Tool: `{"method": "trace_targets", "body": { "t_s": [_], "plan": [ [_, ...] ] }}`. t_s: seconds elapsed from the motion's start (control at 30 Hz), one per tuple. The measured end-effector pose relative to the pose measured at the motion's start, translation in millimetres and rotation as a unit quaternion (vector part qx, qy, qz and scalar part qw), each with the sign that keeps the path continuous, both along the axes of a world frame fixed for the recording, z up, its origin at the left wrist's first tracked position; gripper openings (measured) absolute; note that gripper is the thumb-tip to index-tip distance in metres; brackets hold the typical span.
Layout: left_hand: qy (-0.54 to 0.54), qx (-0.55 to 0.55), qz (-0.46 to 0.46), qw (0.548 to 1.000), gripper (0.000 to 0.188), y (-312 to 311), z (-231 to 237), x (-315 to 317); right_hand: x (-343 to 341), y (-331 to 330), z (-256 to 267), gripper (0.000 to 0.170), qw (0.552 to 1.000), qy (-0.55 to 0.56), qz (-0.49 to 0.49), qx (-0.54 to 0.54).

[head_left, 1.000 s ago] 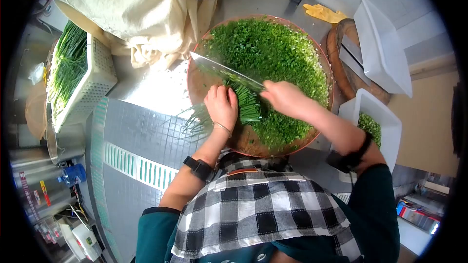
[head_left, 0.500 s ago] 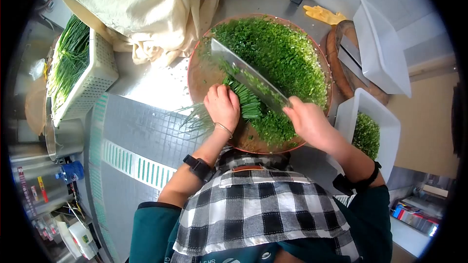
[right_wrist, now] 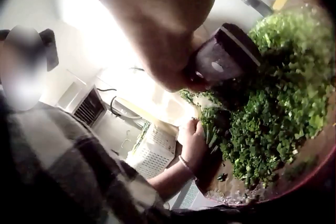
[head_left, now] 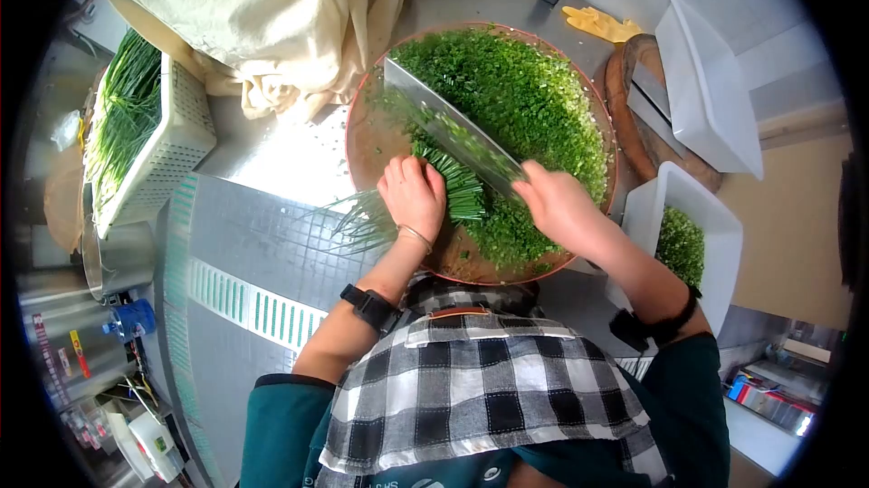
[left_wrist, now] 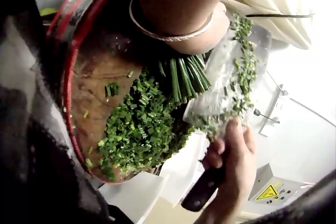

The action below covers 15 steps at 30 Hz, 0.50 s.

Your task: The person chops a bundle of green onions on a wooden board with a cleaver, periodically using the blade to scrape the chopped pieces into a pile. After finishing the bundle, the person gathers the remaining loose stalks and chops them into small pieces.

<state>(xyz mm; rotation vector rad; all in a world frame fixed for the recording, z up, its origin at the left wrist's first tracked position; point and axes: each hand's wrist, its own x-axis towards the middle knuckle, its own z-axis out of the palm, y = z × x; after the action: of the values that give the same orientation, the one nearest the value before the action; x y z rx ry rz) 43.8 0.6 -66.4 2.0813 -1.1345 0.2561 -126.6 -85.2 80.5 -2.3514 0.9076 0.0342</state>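
Note:
My left hand (head_left: 415,196) grips a bundle of scallions (head_left: 463,187) on a round wooden chopping board (head_left: 369,139), the cut ends facing right. Long green tips trail out on the left, past the board's edge. My right hand (head_left: 563,205) holds a cleaver (head_left: 457,133) by its dark handle (left_wrist: 202,190), the blade slanting along the cut ends. Bits of green cling to the blade's flat side. Chopped scallions (head_left: 516,81) cover most of the board's far and right parts, paler toward the right rim.
On the left, a perforated crate (head_left: 167,148) holds whole scallions (head_left: 127,121). Cream cloth (head_left: 262,17) drapes beyond it. To the right stand a white tub (head_left: 724,244) with chopped scallions, another board (head_left: 620,94) with a blade on it, and a tilted white tub (head_left: 711,90). A yellow glove (head_left: 602,24) lies behind.
My right hand has shifted right, and the cleaver's tip has moved right and farther from me, with more of its flat side showing. The left hand stays nearly in place on the bundle.

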Motion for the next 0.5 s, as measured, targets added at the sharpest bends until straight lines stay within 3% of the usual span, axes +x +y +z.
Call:
{"method": "trace_targets", "body": {
  "t_s": [0.17, 0.27, 0.37, 0.43, 0.5],
  "plan": [
    [-0.027, -0.013, 0.007, 1.0, 0.016, -1.7, 1.2, -0.1, -15.1, 4.0, -10.2, 0.02, 0.998, 0.049, 0.041, -0.011],
    [-0.023, -0.011, 0.003, 1.0, 0.016, -1.8, 1.0, 0.4, 23.3, -2.5, -46.1, 0.02, 1.0, 0.021, 0.014, 0.006],
    [-0.021, -0.014, -0.004, 1.0, 0.016, -0.6, 0.7, 0.5, 55.2, -7.1, -44.9, 0.02, 0.999, 0.032, 0.002, 0.023],
    [-0.013, -0.013, -0.008, 1.0, 0.016, 2.0, -1.5, 0.3, 49.9, -15.6, -48.9, 0.02, 0.998, -0.065, 0.005, -0.017],
    [-0.004, -0.017, -0.004, 1.0, 0.015, -0.3, -2.0, 2.1, 31.1, -16.7, -31.1, 0.02, 0.997, -0.067, 0.012, -0.026]
  ]
}}
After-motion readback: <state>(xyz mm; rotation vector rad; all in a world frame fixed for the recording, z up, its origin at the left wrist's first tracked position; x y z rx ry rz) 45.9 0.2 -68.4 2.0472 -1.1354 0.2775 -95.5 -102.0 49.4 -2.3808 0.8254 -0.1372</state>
